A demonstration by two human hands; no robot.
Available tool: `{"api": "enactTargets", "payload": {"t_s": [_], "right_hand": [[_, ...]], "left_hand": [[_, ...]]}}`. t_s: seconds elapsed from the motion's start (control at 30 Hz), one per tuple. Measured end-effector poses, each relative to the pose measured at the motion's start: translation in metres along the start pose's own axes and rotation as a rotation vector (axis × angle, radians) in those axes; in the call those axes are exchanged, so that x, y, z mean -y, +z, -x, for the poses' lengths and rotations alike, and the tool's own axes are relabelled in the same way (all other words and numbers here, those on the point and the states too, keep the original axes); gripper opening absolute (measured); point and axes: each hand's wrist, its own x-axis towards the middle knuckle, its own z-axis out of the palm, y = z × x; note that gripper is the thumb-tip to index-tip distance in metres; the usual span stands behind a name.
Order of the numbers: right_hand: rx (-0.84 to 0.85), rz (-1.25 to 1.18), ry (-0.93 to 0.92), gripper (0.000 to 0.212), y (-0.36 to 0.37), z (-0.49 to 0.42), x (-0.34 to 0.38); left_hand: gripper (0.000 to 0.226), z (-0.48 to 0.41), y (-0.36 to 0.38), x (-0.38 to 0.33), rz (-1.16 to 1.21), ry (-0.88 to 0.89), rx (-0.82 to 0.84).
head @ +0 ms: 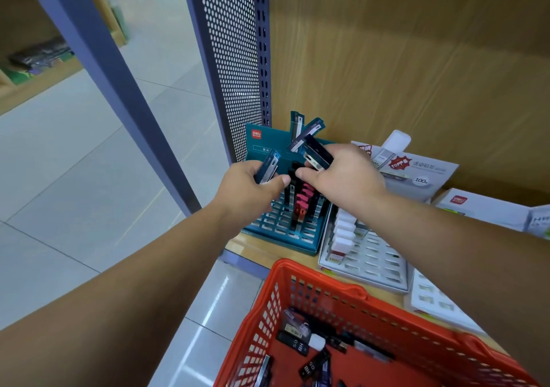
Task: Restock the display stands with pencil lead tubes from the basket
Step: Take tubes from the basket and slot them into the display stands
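My left grip (pixel 253 188) pinches one slim blue-grey plastic lead tube (pixel 269 165), its long axis tilted up-right, over the teal slotted cardboard stand (pixel 276 232). My right grip (pixel 342 178), just beside it, clutches a fan of dark tubes (pixel 317 151).

Bright, even indoor light, source not in view; pale glare streaks lie on the glossy floor tiles (pixel 220 303) just left of the red basket (pixel 327 294), and shadows are soft, deepest under the right hand (pixel 342 175) over the teal stand (pixel 285 232). Wide-angle bending is strong at the edges: the blue post (pixel 119 89) on the left leans hard, and both forearms swell toward the near corners. Far shelves (pixel 35 59) at upper left are smeared and out of focus, the wood panel (pixel 416 59) grain is streaked by motion blur, and the lead tubes (pixel 293 346) in the basket look soft.
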Motion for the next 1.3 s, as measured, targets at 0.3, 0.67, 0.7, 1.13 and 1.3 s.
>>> {"api": "enactTargets", "payload": {"t_s": [0.3, 0.67, 0.7, 1.13, 1.3], "right_hand": [[0.108, -0.379, -0.007, 0.012, -0.027, 0.024, 0.027], [0.269, -0.551, 0.189, 0.009, -0.039, 0.058, 0.048], [0.247, -0.533, 0.210, 0.010, -0.041, 0.058, 0.044], [0.096, -0.570, 0.281, 0.012, -0.050, 0.072, 0.023], [0.121, -0.298, 0.006, 0.011, -0.052, 0.079, 0.024]], "left_hand": [[0.022, 0.022, -0.028, -0.005, 0.349, -0.175, 0.302], [0.034, 0.064, -0.048, -0.029, 0.439, -0.299, 0.609], [0.035, 0.063, -0.052, -0.029, 0.462, -0.305, 0.595], [0.024, 0.058, -0.061, -0.035, 0.264, -0.207, 0.536], [0.025, 0.055, -0.062, -0.036, 0.245, -0.185, 0.456]]}}
